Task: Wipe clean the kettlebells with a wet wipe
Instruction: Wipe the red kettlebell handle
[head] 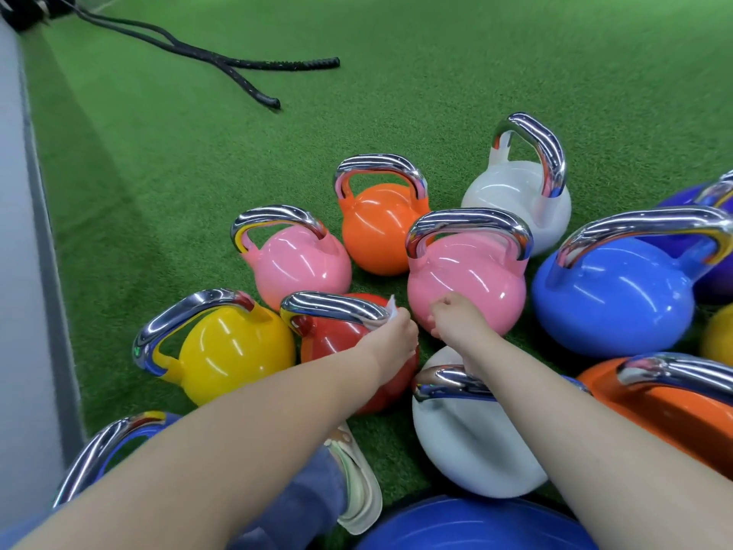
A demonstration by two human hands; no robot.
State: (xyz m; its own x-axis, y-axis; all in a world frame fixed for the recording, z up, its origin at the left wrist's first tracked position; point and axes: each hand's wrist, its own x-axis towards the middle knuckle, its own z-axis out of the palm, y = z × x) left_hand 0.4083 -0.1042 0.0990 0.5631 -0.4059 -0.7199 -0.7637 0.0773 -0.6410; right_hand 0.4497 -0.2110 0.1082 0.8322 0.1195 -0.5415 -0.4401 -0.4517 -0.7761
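Left hand (400,331) pinches the wet wipe (390,309) on the red kettlebell's handle (337,307); right hand (452,315), grip unclear, touches the pink kettlebell (468,279) at three o'clock. Crowded bells could trap fingers.

I see green artificial turf (198,152) covering the whole floor, its short pile evenly lit from above with no hard shadows. Along the left edge runs a pale grey wall (16,232), meeting the turf at a darker grey baseboard strip (51,271). Further back, two thick black battle ropes (222,65) lie across the turf, their ends apart, running up toward a dark object (23,9) in the top left corner that I cannot identify
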